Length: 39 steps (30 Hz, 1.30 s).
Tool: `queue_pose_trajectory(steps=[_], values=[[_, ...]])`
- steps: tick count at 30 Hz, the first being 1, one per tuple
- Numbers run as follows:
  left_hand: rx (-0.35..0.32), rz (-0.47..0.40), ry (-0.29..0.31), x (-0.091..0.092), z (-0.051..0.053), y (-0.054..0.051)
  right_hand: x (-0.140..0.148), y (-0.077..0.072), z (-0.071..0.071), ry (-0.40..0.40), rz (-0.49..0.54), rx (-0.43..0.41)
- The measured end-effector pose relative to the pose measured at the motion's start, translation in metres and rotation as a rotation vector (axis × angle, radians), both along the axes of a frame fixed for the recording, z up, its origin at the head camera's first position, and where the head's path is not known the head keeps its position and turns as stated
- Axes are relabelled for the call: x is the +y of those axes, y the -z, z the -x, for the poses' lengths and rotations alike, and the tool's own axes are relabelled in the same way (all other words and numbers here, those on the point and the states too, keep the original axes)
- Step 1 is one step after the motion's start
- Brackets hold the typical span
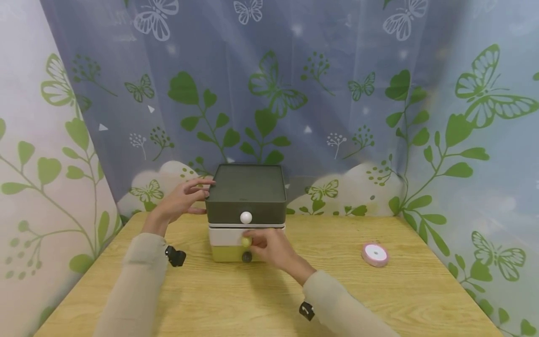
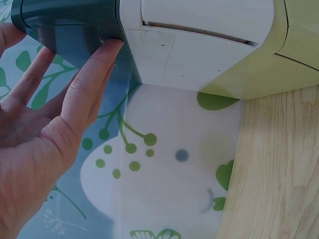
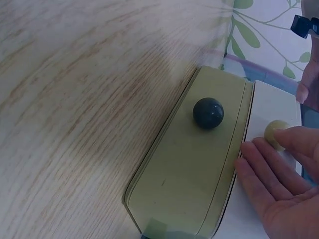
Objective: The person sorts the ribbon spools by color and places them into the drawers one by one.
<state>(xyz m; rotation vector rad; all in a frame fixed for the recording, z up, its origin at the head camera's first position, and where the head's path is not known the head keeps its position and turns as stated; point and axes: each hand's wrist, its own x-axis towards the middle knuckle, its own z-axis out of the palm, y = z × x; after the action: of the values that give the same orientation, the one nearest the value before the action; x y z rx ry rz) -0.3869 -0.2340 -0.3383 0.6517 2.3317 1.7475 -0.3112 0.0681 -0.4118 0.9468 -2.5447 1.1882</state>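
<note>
A small three-tier drawer box (image 1: 248, 185) stands on the table. Its dark green top tier (image 2: 70, 12) has a white knob (image 1: 246, 217), the white middle drawer (image 3: 286, 102) a pale yellow knob (image 3: 271, 132), and the yellow bottom drawer (image 3: 174, 169) a dark round knob (image 3: 208, 113). My left hand (image 1: 178, 201) rests its extended fingers against the left side of the top tier. Thumb and fingers of my right hand (image 1: 275, 248) pinch the pale yellow knob at the front. That hand hides part of the white and yellow fronts in the head view.
To the right on the wooden table (image 1: 337, 299) lies a pink-rimmed, white round disc-like spool (image 1: 375, 254). Behind the box hangs a blue curtain (image 1: 328, 117) printed with leaves and butterflies. Similar patterned sheets flank both sides.
</note>
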Motion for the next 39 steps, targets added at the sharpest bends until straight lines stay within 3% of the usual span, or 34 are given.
queue_pose_trajectory(steps=[16, 27, 35, 39], values=[[0.000, 0.002, 0.005, -0.001, 0.000, 0.002, 0.000, 0.003, 0.004, -0.012, 0.020, -0.029], [-0.009, -0.012, 0.012, -0.001, 0.001, -0.001, 0.004, 0.015, -0.001, 0.007, 0.131, -0.113], [-0.005, -0.007, 0.007, -0.001, 0.000, -0.001, 0.004, 0.034, 0.008, -0.017, -0.013, -0.034], [0.001, 0.003, 0.008, -0.002, 0.000, -0.001, 0.002, 0.042, 0.011, 0.015, -0.047, -0.025]])
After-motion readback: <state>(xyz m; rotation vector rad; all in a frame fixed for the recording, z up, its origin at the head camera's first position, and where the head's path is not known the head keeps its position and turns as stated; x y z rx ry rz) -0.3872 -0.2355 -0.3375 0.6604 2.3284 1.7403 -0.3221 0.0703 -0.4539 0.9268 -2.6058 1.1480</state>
